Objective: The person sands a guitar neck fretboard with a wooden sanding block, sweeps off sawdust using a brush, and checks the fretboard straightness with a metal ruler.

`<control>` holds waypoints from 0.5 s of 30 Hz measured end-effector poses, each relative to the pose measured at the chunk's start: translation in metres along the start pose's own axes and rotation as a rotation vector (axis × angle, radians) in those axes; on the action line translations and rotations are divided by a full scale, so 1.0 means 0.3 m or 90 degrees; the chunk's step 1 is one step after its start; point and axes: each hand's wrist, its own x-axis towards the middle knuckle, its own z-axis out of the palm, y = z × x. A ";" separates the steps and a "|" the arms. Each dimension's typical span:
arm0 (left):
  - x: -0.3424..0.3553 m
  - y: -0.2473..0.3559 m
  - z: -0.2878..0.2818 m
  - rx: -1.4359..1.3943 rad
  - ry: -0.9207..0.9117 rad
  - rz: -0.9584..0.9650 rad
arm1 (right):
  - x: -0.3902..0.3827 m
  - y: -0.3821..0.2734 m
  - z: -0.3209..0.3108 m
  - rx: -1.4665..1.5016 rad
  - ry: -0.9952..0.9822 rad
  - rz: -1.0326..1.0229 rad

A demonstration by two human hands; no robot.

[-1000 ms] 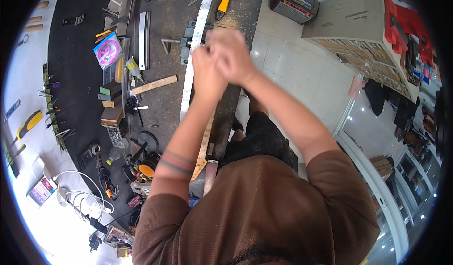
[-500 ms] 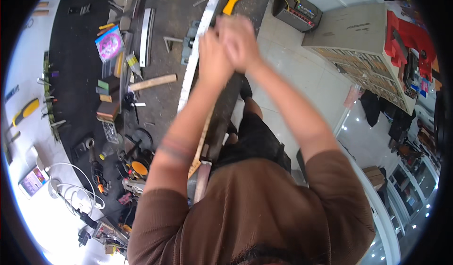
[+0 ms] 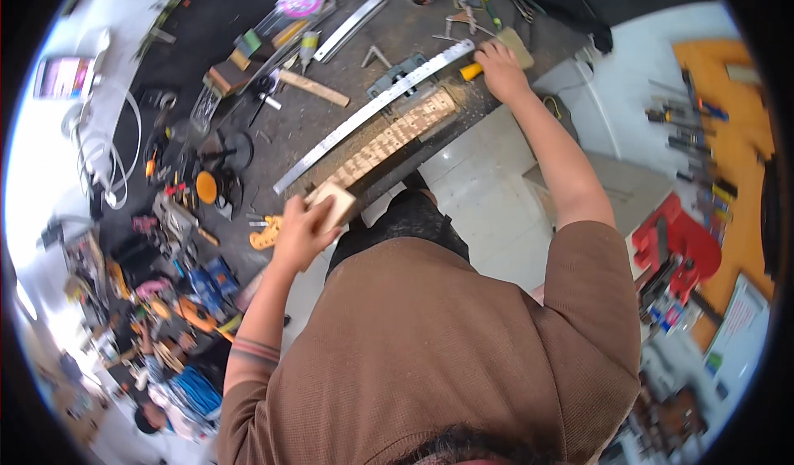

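Observation:
My left hand is closed on a pale wooden block at the near lower end of a pale wooden strip with dark crosswise marks, which lies along the bench edge. My right hand has curled fingers on a wide brush with a yellow handle, at the far end. A long metal straightedge lies beside the strip, next to a dark green metal fixture. A yellow-orange, headstock-shaped piece pokes out near my left hand.
The dark bench holds a loose stick, a silver bar and clustered tools. A red clamp-like machine and a tool board stand at right. Another person is at the lower left.
My hands, together earlier, have parted: the left moved down-left and now holds the block, the right moved right onto the brush. The view has swung, so the bench now runs diagonally.

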 end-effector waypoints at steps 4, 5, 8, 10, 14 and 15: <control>-0.355 0.011 0.061 -0.155 0.144 -0.363 | -0.038 0.036 -0.122 -0.042 -0.070 -0.094; -0.441 0.016 0.098 -0.162 0.157 -0.375 | -0.044 0.027 -0.177 -0.076 -0.081 -0.100; -0.636 0.022 0.280 -0.229 0.281 -0.456 | 0.017 -0.086 -0.408 0.062 -0.151 0.102; -0.698 0.042 0.378 -0.168 0.303 -0.442 | 0.011 -0.145 -0.418 0.094 0.006 0.105; -0.732 0.129 0.535 -0.289 0.288 -0.452 | 0.035 -0.356 -0.364 0.495 0.131 0.145; -0.734 0.164 0.531 -0.293 0.276 -0.432 | -0.026 -0.381 -0.320 0.417 0.107 0.151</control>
